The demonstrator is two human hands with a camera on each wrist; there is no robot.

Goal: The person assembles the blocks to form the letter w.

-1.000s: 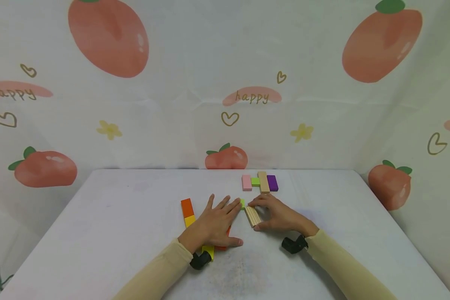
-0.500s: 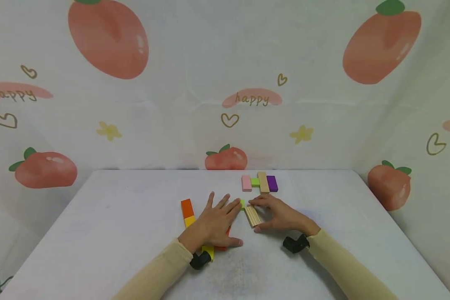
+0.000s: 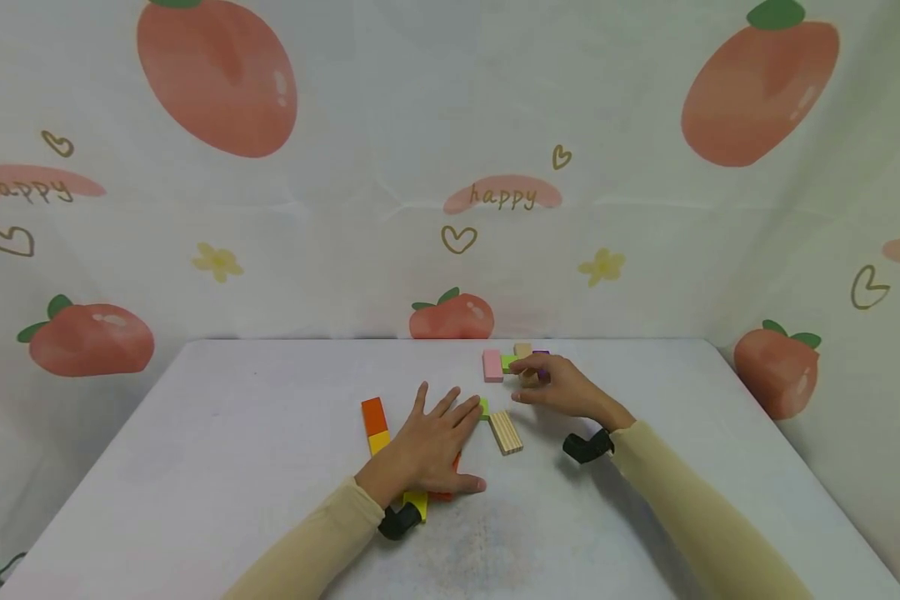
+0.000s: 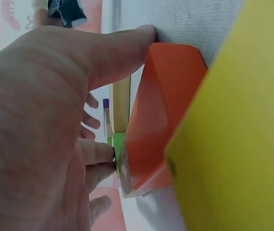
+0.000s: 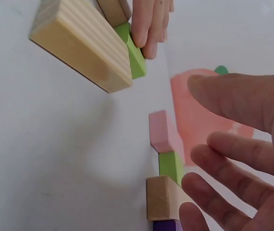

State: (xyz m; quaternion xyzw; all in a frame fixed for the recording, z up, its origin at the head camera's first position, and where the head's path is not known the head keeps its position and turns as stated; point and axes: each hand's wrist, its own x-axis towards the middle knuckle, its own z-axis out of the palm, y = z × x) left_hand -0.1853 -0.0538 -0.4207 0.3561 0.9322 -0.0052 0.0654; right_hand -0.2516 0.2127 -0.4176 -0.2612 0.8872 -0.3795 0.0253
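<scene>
My left hand (image 3: 427, 450) lies spread over a run of blocks, its fingertips touching a small green block (image 3: 484, 408). Under and beside its palm are an orange-red block (image 4: 170, 91) and a yellow block (image 4: 238, 125), partly hidden in the head view. A ribbed light-wood block (image 3: 506, 432) sits against the green one. Farther back, my right hand (image 3: 562, 387) hovers over a row of blocks with its thumb apart and fingers loosely bent, holding nothing. That row has a pink block (image 5: 162, 130), a second green block (image 5: 169, 166), a plain wooden block (image 5: 158, 197) and a purple block (image 5: 165, 225).
Left of my left hand, an orange block (image 3: 373, 415) and another yellow block (image 3: 379, 441) lie end to end. The white table (image 3: 232, 467) reaches back to a printed cloth backdrop (image 3: 360, 250). Both wrists carry small black cameras.
My right hand has let go of the ribbed wooden block and moved back to the far row, partly covering the plain wooden and purple blocks. My left hand stays put.
</scene>
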